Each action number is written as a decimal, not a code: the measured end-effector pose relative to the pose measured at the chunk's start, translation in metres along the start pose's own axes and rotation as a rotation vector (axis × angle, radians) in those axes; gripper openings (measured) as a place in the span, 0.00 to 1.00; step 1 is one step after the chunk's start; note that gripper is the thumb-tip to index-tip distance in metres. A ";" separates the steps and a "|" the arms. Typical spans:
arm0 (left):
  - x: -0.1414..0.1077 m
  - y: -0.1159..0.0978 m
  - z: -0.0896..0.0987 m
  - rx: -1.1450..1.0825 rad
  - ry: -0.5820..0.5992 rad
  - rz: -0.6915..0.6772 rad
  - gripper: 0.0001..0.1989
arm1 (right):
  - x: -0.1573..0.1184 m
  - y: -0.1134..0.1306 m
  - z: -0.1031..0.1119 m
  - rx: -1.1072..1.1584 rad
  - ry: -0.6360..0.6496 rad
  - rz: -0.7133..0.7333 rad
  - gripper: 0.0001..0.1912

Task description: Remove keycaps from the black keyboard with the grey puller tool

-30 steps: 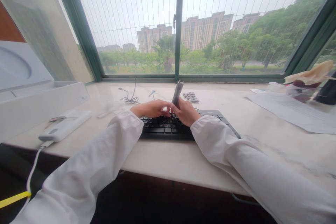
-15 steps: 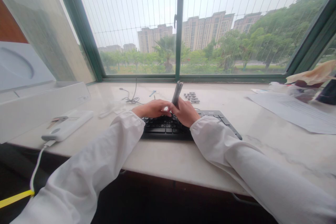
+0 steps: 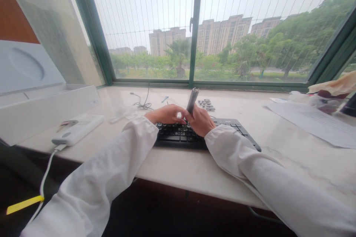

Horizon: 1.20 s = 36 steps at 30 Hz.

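Note:
A black keyboard (image 3: 178, 138) lies on the pale stone counter under both my hands. Some of its key spots look bare and show lighter marks. My right hand (image 3: 202, 120) is wrapped round a dark grey rod-shaped tool (image 3: 192, 100), held upright and slightly tilted, with a silvery top end. The tool's lower end is hidden by my fingers. My left hand (image 3: 168, 114) is over the keyboard's left part, its thumb and forefinger curled in a loop towards my right fingers. Whatever its fingertips pinch is hidden. Behind the keyboard sit several small loose keycaps (image 3: 206, 104).
A coiled cable (image 3: 144, 106) and a small blue item (image 3: 165, 99) lie behind my left hand. On the left are a white power bank (image 3: 79, 129) with keys on it, its white cable, and a white box (image 3: 47, 111). Papers (image 3: 314, 122) lie right; a window (image 3: 191, 44) is behind.
The whole view has shifted slightly, so things appear a little further right. Both hands keep nearly the same hold over the keyboard, the tool still upright in my right hand.

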State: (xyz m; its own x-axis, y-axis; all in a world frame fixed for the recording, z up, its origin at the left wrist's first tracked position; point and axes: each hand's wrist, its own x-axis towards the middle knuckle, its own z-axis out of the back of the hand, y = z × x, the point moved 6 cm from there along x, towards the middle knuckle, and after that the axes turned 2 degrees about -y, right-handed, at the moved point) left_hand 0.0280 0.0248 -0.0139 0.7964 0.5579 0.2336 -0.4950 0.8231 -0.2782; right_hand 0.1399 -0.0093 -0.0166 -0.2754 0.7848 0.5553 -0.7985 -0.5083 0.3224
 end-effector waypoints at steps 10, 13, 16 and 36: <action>-0.002 -0.005 0.006 0.185 -0.067 0.094 0.11 | 0.000 -0.001 -0.004 0.023 -0.011 0.036 0.16; -0.002 -0.005 0.006 0.239 -0.065 0.126 0.10 | -0.001 0.002 -0.004 0.038 -0.016 0.075 0.15; -0.002 -0.004 0.006 0.291 -0.074 0.147 0.09 | -0.002 0.005 -0.003 0.037 -0.010 0.091 0.14; 0.001 -0.005 0.004 0.364 -0.039 0.163 0.12 | -0.005 0.008 -0.004 -0.019 -0.007 0.138 0.12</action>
State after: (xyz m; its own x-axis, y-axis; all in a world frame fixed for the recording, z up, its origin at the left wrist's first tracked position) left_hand 0.0298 0.0213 -0.0089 0.6867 0.6824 0.2505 -0.7103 0.7032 0.0317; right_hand 0.1326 -0.0159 -0.0193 -0.3796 0.7052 0.5988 -0.7634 -0.6044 0.2278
